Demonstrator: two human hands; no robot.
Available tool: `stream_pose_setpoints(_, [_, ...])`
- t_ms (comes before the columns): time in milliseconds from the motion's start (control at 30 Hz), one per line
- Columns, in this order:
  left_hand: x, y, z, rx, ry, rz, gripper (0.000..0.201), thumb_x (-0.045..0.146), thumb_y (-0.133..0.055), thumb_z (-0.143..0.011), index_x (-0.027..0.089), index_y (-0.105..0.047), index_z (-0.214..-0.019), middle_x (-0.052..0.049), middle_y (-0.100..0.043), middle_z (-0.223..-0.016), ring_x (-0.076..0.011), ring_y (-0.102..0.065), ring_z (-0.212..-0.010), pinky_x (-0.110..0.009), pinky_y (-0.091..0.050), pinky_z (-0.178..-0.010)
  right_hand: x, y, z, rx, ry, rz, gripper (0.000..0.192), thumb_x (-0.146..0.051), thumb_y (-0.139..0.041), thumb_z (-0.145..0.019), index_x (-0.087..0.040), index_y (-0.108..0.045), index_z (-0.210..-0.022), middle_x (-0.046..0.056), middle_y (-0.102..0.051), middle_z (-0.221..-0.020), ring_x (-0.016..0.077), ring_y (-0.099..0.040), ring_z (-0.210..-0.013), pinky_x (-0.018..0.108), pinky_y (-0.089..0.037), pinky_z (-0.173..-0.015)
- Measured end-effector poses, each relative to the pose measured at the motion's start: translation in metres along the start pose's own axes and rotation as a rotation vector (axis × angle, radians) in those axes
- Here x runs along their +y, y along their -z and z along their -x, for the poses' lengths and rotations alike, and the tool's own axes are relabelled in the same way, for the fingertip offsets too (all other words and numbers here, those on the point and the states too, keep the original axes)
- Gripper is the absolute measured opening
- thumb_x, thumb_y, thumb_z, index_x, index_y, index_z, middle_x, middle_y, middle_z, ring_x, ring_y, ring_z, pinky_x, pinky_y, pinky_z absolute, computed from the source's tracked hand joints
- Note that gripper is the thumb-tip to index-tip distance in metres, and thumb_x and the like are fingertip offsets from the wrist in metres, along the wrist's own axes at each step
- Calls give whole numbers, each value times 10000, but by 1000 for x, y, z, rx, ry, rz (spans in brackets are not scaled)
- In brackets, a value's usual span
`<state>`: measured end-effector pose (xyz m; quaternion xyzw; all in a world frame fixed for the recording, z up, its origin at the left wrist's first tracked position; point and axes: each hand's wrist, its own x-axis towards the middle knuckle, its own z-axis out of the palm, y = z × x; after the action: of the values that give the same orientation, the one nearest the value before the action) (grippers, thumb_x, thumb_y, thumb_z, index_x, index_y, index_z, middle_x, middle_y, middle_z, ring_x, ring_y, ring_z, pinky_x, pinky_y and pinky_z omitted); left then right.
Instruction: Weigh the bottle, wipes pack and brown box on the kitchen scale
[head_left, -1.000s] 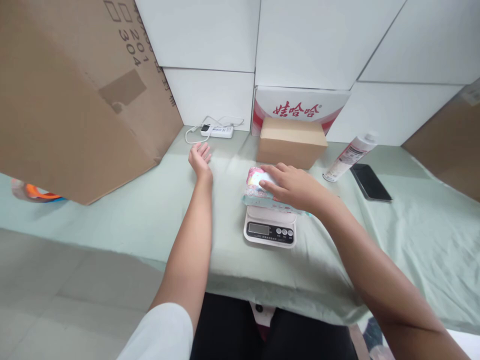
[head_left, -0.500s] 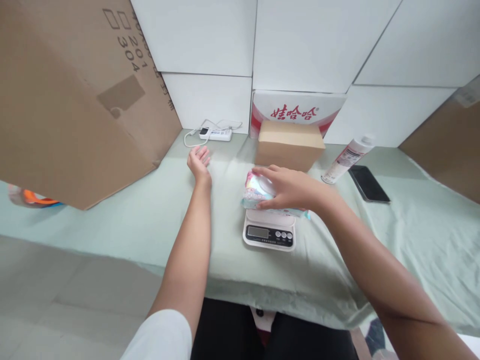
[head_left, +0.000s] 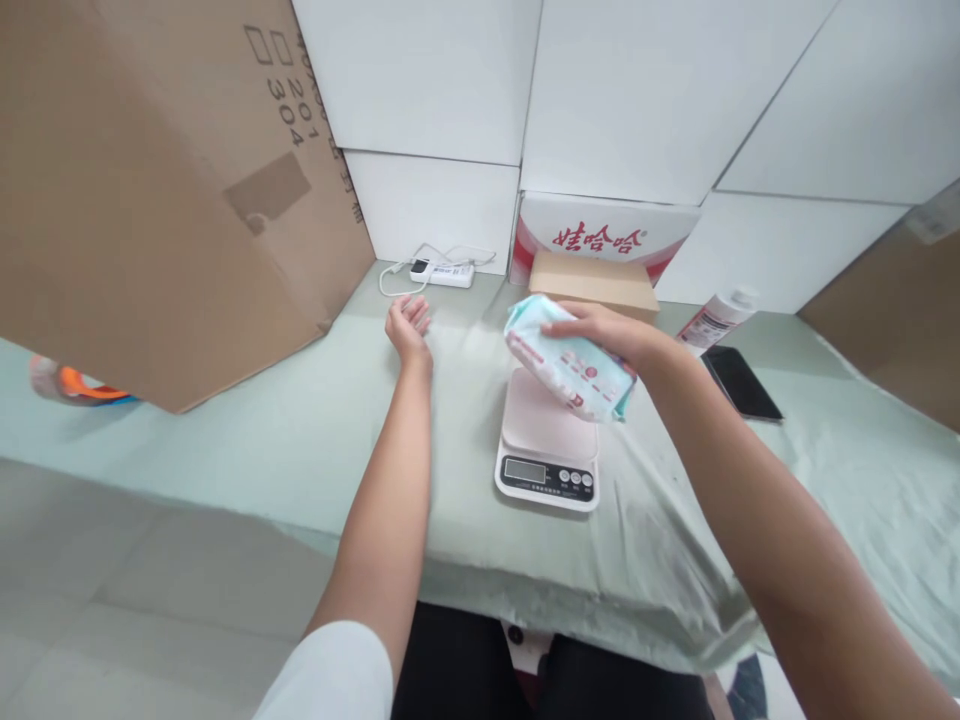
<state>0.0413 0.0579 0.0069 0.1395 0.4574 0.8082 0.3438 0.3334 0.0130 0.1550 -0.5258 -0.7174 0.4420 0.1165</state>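
A pack of wet wipes (head_left: 574, 365) in pale blue and white wrapping is gripped by my right hand (head_left: 600, 330), tilted with its underside toward me. It is held above the weighing plate of a white kitchen scale (head_left: 549, 440), covering the plate's back right part in my view. The scale's small display and round buttons face me. My left hand (head_left: 409, 325) rests palm up on the green tablecloth (head_left: 465, 430), fingers loosely curled and apart, holding nothing. Behind it lies a white power strip (head_left: 442, 272) with a cable.
Behind the wipes stands a brown cardboard box (head_left: 592, 280) before a white printed carton (head_left: 607, 225). To the right are a white bottle (head_left: 716, 318) and a black phone (head_left: 742, 383). A large cardboard sheet (head_left: 172, 200) leans at left, with tape rolls (head_left: 79, 383) beside it.
My right hand has lifted the wipes pack off the scale and tipped it, so its underside now shows and the plate is uncovered in part. My left hand stays in place; the view has shifted slightly.
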Motion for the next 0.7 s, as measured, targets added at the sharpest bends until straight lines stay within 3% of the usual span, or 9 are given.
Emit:
stream_pose_setpoints(67, [0,0,0,3,3,17,313,387,-450,-1037,194,-681,-1120,-160,-800,-1251,-249,-778,-1212,-374,-583,-1061,-6,5,-11,24,-39,-203,556,-643,-730,-859,-230,-710,-1230,137,-808,-968,343,-775,-854,436,-629,-668])
stream_pose_setpoints(167, [1,0,1,2,8,43,302,389,-467,-1037,189,-683,-1105,-157,-803,-1234,-252,-787,-1179,-372,-590,-1038,-27,0,-31,125,45,-287,493,-629,-751,-856,-224,-700,-1133,128,-782,-932,316,-759,-843,428,-639,-692])
stream_pose_setpoints(333, [3,1,0,-2,18,65,319,412,-448,-1048,199,-677,-1112,-145,-804,-1242,-246,-785,-1178,-364,-588,-1026,-67,-19,-86,278,223,34,471,-549,-790,-816,-226,-721,-1152,103,-777,-1196,293,-738,-1025,437,-613,-921])
stream_pose_setpoints(500, [6,0,-1,21,49,80,336,417,-418,-1057,201,-668,-1116,-152,-795,-1289,-251,-770,-1227,-354,-579,-1023,-82,-44,-141,386,94,370,647,-508,-781,-794,-162,-701,-1335,189,-716,-1414,372,-682,-1262,506,-561,-1078])
stream_pose_setpoints(700, [7,-1,-2,11,59,84,357,410,-392,-1072,182,-655,-1153,-174,-780,-1330,-270,-763,-1251,-368,-582,-1023,-95,-94,-171,342,-18,675,594,-317,-751,-811,-134,-701,-1374,227,-695,-1438,382,-693,-1271,556,-581,-1042])
